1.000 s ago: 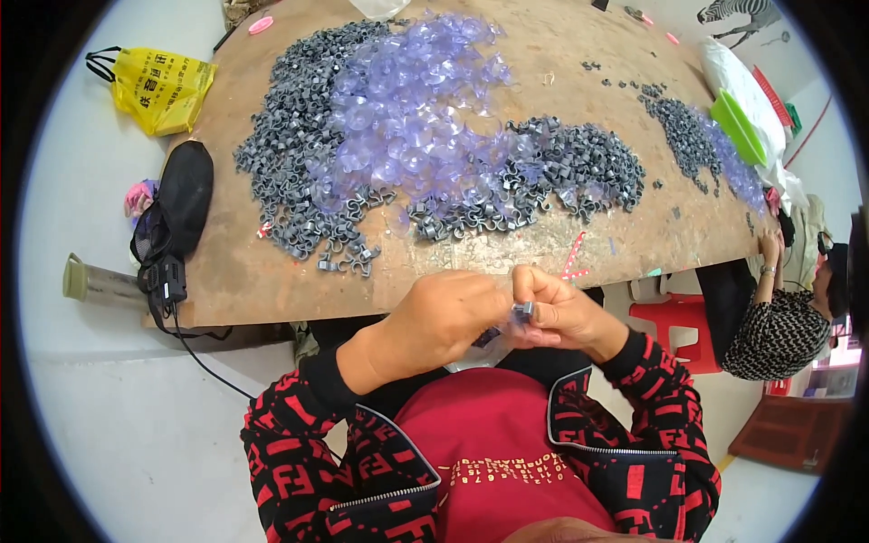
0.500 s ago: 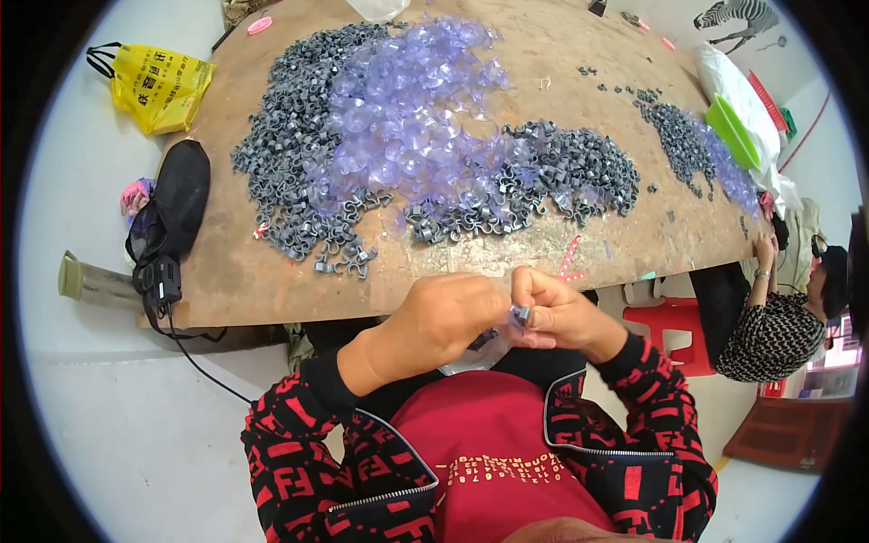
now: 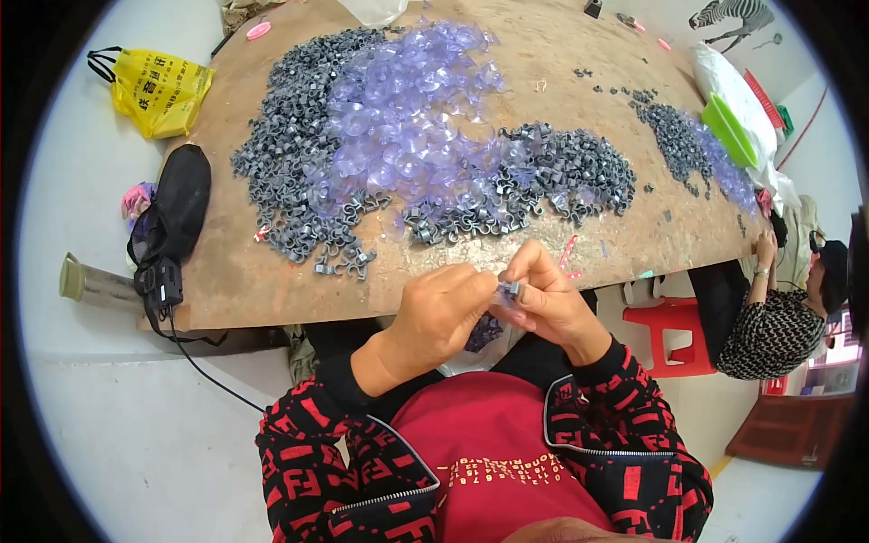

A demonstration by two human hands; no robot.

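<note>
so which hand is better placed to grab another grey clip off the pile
Left, probably: the left hand sits nearest the grey clips at the pile's edge, while the right hand pinches the small clip piece.

A yellow plastic bag [image 3: 159, 86] with dark print lies on the pale floor at the far left, just beside the wooden table [image 3: 272, 290] (its black handles point left). At the far right edge lies a white sack [image 3: 724, 77], a flat green package [image 3: 730, 129] resting against it.

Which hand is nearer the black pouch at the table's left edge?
Left. The left hand sits on the pouch's side of the small grey clip both hands pinch; the right hand is beyond it, farther away.
</note>
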